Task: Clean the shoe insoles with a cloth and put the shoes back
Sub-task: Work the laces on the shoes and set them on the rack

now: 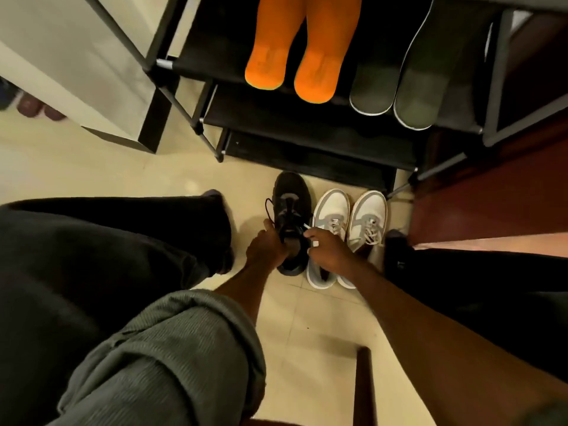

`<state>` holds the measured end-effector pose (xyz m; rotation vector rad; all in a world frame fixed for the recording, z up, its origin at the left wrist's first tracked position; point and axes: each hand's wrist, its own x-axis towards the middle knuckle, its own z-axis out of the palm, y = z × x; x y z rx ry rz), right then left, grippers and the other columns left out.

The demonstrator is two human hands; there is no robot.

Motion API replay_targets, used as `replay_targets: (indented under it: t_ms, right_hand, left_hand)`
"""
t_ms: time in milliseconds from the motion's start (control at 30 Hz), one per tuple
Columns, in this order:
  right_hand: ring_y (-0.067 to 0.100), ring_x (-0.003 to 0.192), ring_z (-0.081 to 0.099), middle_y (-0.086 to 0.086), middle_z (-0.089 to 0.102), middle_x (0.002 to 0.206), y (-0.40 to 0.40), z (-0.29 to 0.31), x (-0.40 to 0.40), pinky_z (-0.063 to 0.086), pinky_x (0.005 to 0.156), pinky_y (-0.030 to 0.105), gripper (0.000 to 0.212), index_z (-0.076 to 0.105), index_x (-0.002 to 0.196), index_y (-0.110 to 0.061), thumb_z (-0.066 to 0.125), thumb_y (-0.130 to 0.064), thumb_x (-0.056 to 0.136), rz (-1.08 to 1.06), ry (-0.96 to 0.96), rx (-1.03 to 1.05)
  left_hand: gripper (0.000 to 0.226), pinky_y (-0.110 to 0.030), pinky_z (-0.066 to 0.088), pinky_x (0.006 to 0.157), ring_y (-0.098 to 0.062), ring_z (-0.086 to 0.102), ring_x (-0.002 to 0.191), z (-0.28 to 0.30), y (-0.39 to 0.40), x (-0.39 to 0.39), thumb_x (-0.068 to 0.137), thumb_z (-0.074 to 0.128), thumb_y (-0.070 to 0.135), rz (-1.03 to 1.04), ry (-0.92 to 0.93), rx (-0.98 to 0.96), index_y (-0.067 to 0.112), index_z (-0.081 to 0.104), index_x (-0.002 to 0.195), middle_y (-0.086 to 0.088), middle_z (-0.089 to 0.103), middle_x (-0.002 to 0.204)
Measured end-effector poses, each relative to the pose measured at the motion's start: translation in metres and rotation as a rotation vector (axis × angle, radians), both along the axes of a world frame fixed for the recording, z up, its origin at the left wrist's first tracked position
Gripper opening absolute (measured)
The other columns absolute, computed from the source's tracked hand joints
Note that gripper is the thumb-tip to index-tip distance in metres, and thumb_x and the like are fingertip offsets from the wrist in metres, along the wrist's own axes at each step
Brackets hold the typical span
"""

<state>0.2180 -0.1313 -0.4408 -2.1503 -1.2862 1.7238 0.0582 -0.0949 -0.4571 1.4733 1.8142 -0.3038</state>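
On floor by rack [196, 126]: both hands grip black shoe [290, 195].

No lettering, brand or number can be read anywhere. The shoes bear no legible marks (the picture is too soft).

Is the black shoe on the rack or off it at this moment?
Off it. The black shoe stands upright on the floor before the rack, beside the white pair, with both hands at its opening.
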Motion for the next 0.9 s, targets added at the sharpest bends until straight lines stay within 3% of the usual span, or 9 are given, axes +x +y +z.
replay_targets:
  t_ms: [100,267,467,700,900]
  right_hand:
    - [0.036,0.138,0.05,0.014,0.051,0.153,0.012,-0.006,-0.016,0.044,0.112,0.043,0.071,0.04,0.157,-0.024,0.056,-0.006,0.089,0.047,-0.031,-0.066]
    - [0.036,0.146,0.041,0.015,0.039,0.162,0.022,-0.024,-0.033,0.038,0.119,0.046,0.071,0.027,0.163,-0.022,0.05,-0.005,0.098,0.054,-0.028,-0.103]
    - [0.037,0.125,0.061,0.014,0.062,0.139,0.032,-0.015,-0.038,0.053,0.102,0.047,0.067,0.038,0.154,-0.024,0.062,-0.013,0.092,0.001,-0.08,-0.015]
    - [0.036,0.119,0.063,0.011,0.066,0.133,0.039,0.062,-0.033,0.051,0.093,0.037,0.058,0.049,0.145,-0.023,0.068,-0.02,0.09,0.083,-0.151,0.182]
    - [0.03,0.101,0.069,0.008,0.075,0.102,0.017,0.151,-0.015,0.052,0.079,0.033,0.032,0.071,0.114,-0.023,0.073,-0.021,0.083,0.083,-0.213,0.377]
  left_hand:
    - [0.081,-0.041,0.045,0.071,-0.038,0.066,0.104,-0.012,0.012,0.008,0.09,0.067,0.047,-0.037,0.038,0.044,0.018,0.023,0.151,-0.014,0.064,0.116]
    - [0.072,-0.044,0.05,0.077,-0.04,0.066,0.103,-0.027,0.025,0.011,0.092,0.062,0.049,-0.171,0.098,0.076,0.015,0.029,0.147,-0.017,0.066,0.115]
    - [0.032,-0.037,0.051,0.074,-0.033,0.068,0.101,-0.002,0.034,0.0,0.094,0.06,0.029,-0.222,0.185,0.107,0.01,0.061,0.12,-0.013,0.07,0.113]
    - [0.025,-0.038,0.055,0.076,-0.034,0.067,0.092,0.098,0.036,-0.011,0.09,0.06,0.022,-0.339,0.1,0.213,0.009,0.066,0.11,-0.014,0.069,0.105]
    - [0.029,-0.042,0.055,0.082,-0.035,0.065,0.095,0.193,0.017,-0.018,0.097,0.054,0.029,-0.539,0.032,0.461,0.011,0.058,0.118,-0.015,0.067,0.104]
